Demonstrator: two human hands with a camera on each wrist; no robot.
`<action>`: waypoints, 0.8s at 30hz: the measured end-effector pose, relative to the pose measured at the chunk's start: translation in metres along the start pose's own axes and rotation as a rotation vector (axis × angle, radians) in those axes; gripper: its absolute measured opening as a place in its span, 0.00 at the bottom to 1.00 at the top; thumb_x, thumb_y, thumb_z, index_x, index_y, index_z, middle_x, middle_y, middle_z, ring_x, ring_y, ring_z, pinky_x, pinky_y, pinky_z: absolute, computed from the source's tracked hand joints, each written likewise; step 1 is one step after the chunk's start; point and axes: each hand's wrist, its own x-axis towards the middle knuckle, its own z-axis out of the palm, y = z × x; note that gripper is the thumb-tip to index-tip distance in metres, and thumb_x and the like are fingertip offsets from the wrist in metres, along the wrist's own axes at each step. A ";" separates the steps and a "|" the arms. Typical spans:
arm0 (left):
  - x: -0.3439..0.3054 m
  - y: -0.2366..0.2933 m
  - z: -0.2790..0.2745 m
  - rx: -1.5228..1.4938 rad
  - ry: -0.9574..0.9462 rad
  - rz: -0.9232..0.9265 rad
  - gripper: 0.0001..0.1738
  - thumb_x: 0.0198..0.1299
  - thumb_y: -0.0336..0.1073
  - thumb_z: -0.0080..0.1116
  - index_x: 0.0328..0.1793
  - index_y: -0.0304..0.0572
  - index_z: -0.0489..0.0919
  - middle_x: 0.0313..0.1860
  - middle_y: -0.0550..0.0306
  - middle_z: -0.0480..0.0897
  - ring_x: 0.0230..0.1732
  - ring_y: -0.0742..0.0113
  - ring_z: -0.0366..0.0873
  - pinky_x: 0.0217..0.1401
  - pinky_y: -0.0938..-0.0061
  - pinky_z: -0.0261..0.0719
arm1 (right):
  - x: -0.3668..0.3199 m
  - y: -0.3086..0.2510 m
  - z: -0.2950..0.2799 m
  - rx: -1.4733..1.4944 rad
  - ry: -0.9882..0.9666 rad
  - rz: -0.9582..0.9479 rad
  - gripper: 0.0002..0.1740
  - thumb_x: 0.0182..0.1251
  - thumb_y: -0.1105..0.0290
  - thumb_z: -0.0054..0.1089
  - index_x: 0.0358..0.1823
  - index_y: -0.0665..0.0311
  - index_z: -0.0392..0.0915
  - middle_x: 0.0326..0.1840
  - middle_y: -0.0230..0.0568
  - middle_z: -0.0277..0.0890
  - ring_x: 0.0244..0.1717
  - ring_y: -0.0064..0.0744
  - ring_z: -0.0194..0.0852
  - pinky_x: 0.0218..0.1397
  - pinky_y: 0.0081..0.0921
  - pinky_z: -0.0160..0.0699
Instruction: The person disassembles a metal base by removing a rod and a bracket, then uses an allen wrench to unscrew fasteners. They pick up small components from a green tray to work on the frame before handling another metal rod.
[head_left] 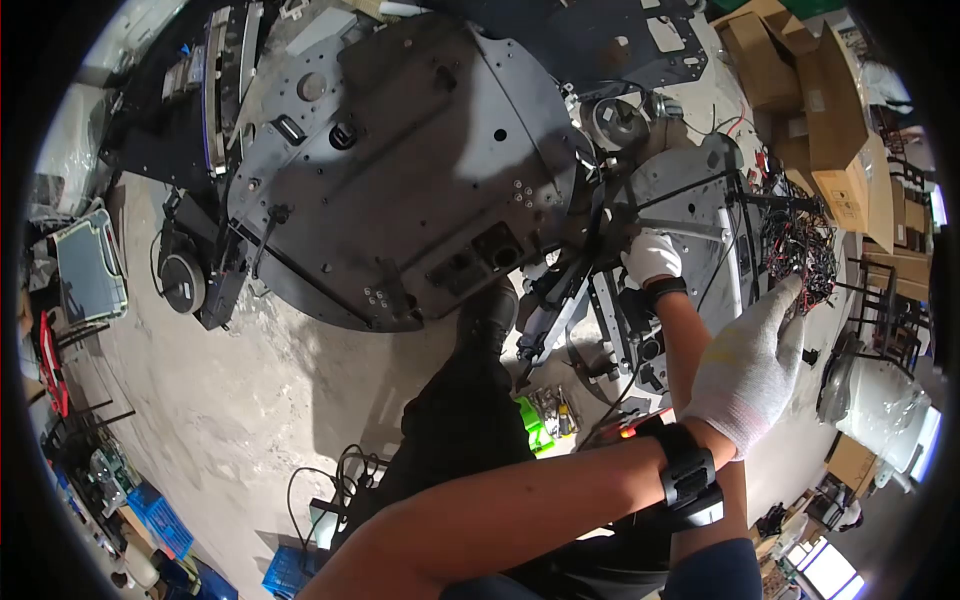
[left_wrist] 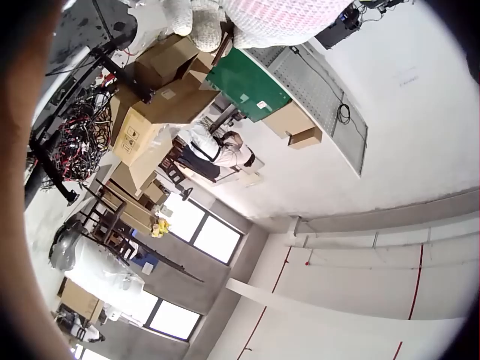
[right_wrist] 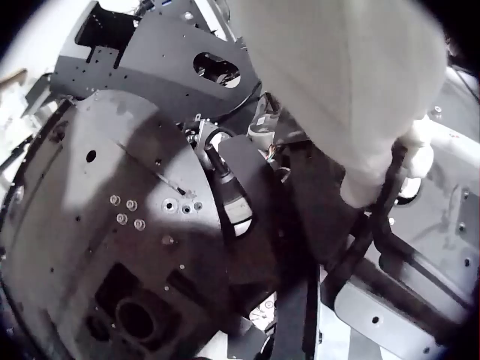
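I've got the right hand [head_left: 652, 257], gloved, with fingers grasping a dark bar [right_wrist: 387, 196]; the bar sits between the fingertips. Smaller grey plate [head_left: 690, 190] is just beside those fingers, large round plate [head_left: 400, 190] off to their left in the head view. My left hand [head_left: 745, 378], also gloved, is released, fingers extended, tangled cables [head_left: 800, 240] just beyond the fingertips in that view.

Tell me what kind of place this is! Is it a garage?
It looks more like a workshop where machines get built or fixed, though I can't be sure. There's a big dark metal plate with holes, a tangle of wires and an open cardboard box.
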 end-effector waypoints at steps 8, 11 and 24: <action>0.003 -0.001 0.004 -0.009 0.019 -0.015 0.18 0.59 0.33 0.49 0.56 0.37 0.70 0.45 0.43 0.78 0.46 0.49 0.77 0.50 0.65 0.74 | 0.006 0.010 0.006 -0.079 -0.059 -0.128 0.21 0.62 0.53 0.47 0.34 0.64 0.81 0.39 0.53 0.77 0.43 0.50 0.75 0.48 0.42 0.71; 0.005 0.000 0.004 -0.037 0.020 -0.041 0.18 0.59 0.33 0.49 0.55 0.36 0.71 0.45 0.42 0.78 0.46 0.49 0.76 0.51 0.65 0.73 | 0.006 0.009 0.007 0.008 -0.004 -0.043 0.22 0.60 0.51 0.49 0.34 0.63 0.81 0.39 0.53 0.77 0.44 0.49 0.75 0.50 0.41 0.71; 0.003 -0.003 0.010 -0.013 0.026 -0.046 0.18 0.59 0.33 0.49 0.55 0.37 0.72 0.44 0.42 0.78 0.45 0.49 0.77 0.50 0.65 0.74 | 0.001 0.006 -0.009 0.036 -0.066 -0.088 0.22 0.59 0.53 0.51 0.36 0.66 0.80 0.41 0.54 0.76 0.45 0.51 0.74 0.51 0.41 0.71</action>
